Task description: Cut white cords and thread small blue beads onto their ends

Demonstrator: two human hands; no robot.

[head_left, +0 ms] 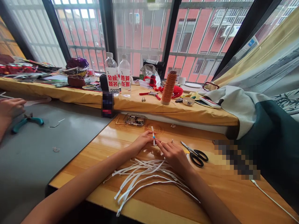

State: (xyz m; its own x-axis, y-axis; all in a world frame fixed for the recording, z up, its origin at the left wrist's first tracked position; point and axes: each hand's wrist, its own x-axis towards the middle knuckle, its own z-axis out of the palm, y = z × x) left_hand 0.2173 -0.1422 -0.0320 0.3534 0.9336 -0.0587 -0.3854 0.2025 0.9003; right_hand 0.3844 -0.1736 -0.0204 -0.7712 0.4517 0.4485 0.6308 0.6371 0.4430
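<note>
My left hand (pixel 142 142) and my right hand (pixel 174 155) meet over the wooden table (pixel 233 193). Both pinch a short white strip (pixel 153 135) that stands upright between the fingertips, with a small blue mark on it. A loose bundle of long white strips (pixel 144 177) fans out on the table under my wrists toward the near edge. Black-handled scissors (pixel 196 154) lie just right of my right hand.
A small metal tray (pixel 135 119) of bits sits beyond my hands. The yellow-clothed ledge (pixel 151 104) carries two water bottles (pixel 118 74), a copper thread spool (pixel 168 87) and clutter. Another person's hand (pixel 10 107) rests at far left near teal pliers (pixel 26 120) on a grey table.
</note>
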